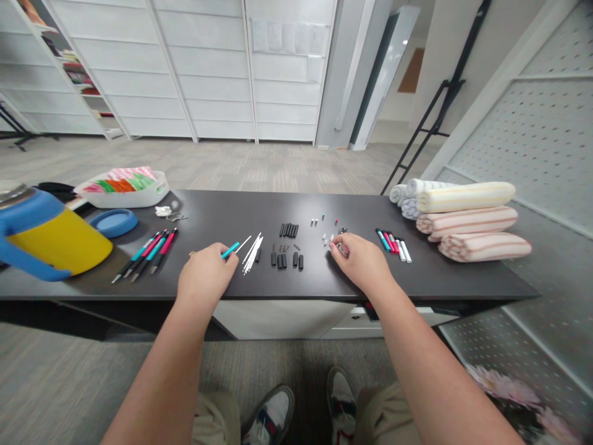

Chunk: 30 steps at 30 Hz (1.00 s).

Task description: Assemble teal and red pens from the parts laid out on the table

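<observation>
My left hand (204,273) is closed around a teal pen barrel (230,250), and a thin white refill pokes out beyond it. Just right of that hand lies a loose bundle of white refills (251,254). My right hand (362,258) has its thumb and forefinger pinched together over the table; what is between the tips is too small to make out. Small clear pen parts (325,240) lie beside those fingertips. Between the hands are black tubes (289,230), short black grips (281,261) and small springs (283,248).
Assembled pens (152,250) lie left, near a yellow and blue jug (55,235), a blue lid (113,222) and a white basket (123,196). Teal, pink and white barrels (393,245) sit right, before rolled towels (477,222). The dark table's (222,210) front edge is close.
</observation>
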Each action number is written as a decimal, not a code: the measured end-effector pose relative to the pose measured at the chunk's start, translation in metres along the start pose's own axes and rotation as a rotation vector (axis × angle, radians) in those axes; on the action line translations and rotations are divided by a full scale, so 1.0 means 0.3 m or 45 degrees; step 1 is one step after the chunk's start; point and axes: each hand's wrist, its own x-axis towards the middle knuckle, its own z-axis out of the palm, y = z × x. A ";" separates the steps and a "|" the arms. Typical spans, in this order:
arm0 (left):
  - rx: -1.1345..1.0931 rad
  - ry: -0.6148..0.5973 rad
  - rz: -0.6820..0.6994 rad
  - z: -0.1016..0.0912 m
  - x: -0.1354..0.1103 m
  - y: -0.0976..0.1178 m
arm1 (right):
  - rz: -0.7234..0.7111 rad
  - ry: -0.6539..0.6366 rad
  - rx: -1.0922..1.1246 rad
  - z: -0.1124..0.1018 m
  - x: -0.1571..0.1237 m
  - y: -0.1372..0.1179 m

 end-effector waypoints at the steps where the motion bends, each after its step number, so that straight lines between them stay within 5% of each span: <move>1: -0.003 -0.005 -0.003 0.000 0.000 0.000 | 0.001 -0.009 -0.010 0.000 0.000 -0.001; 14: 0.023 -0.030 0.016 0.003 0.006 -0.003 | -0.048 -0.088 0.000 -0.006 -0.003 -0.025; 30: -0.011 -0.047 0.112 0.011 -0.012 0.022 | 0.155 -0.073 0.710 0.017 -0.034 -0.181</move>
